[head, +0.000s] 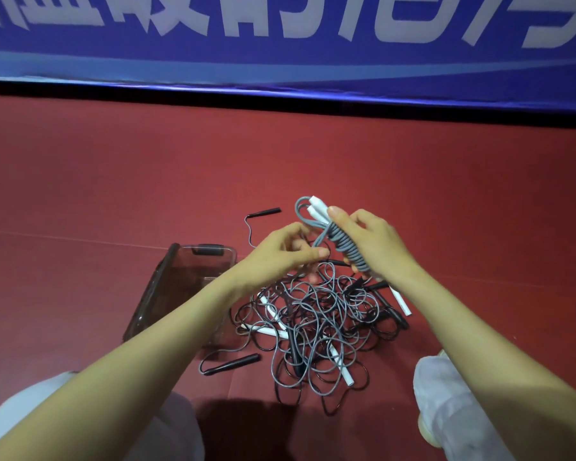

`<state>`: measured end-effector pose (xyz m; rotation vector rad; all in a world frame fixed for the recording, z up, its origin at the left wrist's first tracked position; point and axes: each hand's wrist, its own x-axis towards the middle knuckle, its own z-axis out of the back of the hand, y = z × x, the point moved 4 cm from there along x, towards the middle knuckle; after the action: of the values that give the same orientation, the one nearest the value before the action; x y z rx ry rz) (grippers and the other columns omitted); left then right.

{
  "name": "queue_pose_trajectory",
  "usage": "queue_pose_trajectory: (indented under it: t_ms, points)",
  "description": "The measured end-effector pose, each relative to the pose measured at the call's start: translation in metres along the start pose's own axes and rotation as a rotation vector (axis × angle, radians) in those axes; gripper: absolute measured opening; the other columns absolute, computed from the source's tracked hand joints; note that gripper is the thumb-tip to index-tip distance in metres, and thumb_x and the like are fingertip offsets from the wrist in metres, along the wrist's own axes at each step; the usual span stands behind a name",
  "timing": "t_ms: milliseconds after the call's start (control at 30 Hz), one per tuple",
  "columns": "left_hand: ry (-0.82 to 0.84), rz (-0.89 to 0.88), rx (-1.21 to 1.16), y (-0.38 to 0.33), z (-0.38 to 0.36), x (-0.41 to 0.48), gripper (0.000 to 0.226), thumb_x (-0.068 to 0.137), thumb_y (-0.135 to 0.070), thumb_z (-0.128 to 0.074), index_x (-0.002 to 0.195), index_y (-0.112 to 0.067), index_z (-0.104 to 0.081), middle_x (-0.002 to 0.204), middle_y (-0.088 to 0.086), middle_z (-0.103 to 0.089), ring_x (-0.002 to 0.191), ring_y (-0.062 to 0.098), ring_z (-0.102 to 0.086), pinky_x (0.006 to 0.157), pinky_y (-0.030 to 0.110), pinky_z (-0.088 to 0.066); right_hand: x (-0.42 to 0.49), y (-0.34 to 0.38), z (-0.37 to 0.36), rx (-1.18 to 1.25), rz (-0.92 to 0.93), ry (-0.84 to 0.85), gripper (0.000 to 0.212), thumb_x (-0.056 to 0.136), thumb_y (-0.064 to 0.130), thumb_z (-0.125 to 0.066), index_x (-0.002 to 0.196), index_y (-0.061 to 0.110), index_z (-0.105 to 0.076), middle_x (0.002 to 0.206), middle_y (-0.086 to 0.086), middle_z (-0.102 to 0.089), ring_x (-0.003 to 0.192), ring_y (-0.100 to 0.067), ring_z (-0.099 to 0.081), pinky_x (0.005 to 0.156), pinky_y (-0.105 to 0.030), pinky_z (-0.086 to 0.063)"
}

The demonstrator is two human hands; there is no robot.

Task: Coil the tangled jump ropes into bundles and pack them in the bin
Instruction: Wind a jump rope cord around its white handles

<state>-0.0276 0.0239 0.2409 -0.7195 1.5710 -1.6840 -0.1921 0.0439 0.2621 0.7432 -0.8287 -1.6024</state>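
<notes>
My right hand (373, 242) grips a grey jump rope bundle (341, 239) with white handles, its cord wound tightly round the middle. My left hand (280, 252) pinches the loose grey cord end coming off that bundle. Both hands hover above a tangled pile of grey and black ropes (316, 322) with white and black handles on the red floor. A dark see-through bin (183, 277) stands left of the pile, partly behind my left forearm; I see no rope inside it.
A black handle (263, 212) with its thin cord lies beyond the bin. Another black handle (235, 362) lies in front of it. My knees in pale trousers (446, 394) flank the pile. A blue banner wall (280, 61) closes the far side.
</notes>
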Motion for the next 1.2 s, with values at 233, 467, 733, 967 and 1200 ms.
queue_pose_trajectory:
  t_ms: [233,467,733,967,1200]
  points:
    - [0.091,0.142,-0.223,-0.001,0.013,-0.005,0.027,0.091,-0.029,-0.053,0.099,-0.008,-0.068,0.058,-0.006,-0.039,0.046,0.004,-0.024,0.044,0.014,-0.026,0.006,0.001,0.026,0.249,-0.057,-0.087,0.056,0.083,0.066,-0.055,0.093,0.010,-0.051,0.058,-0.004,-0.065,0.039,-0.020,-0.053,0.039,-0.026,-0.041]
    - [-0.141,0.023,0.133,-0.005,0.046,-0.008,0.007,0.082,-0.019,-0.071,0.084,-0.014,-0.075,0.072,0.011,-0.064,0.066,0.010,-0.050,0.065,0.028,-0.043,-0.024,0.015,-0.010,0.280,0.030,0.467,0.061,0.076,0.065,-0.053,0.105,0.011,-0.050,0.056,-0.003,-0.060,0.039,-0.018,-0.051,0.036,-0.022,-0.041]
    - [-0.199,-0.121,0.331,-0.034,0.024,-0.014,0.008,0.076,-0.011,-0.079,0.077,-0.018,-0.074,0.069,-0.009,-0.071,0.065,-0.006,-0.062,0.064,0.008,-0.043,-0.039,0.007,-0.014,-0.514,0.154,0.435,0.068,0.076,0.084,-0.030,0.134,0.073,0.004,0.058,-0.002,-0.042,0.058,-0.017,-0.043,0.054,-0.031,-0.030]
    - [-0.281,-0.135,0.041,-0.022,-0.006,-0.017,0.009,0.089,-0.008,-0.066,0.098,-0.008,-0.067,0.073,0.001,-0.067,0.056,0.013,-0.056,0.055,0.024,-0.047,-0.020,0.003,0.010,-0.702,0.175,0.004,0.072,0.087,0.074,-0.023,0.144,0.054,0.016,0.088,-0.013,-0.066,0.095,-0.038,-0.064,0.075,-0.039,-0.038]
    - [-0.103,0.096,-0.443,-0.007,-0.017,-0.015,0.021,0.075,-0.016,-0.067,0.094,-0.010,-0.060,0.065,-0.001,-0.065,0.047,0.009,-0.052,0.043,0.016,-0.043,-0.028,0.013,0.008,-0.258,0.267,-0.010,0.072,0.084,0.071,-0.031,0.147,0.054,-0.001,0.057,0.000,-0.054,0.049,-0.012,-0.045,0.053,-0.034,-0.030]
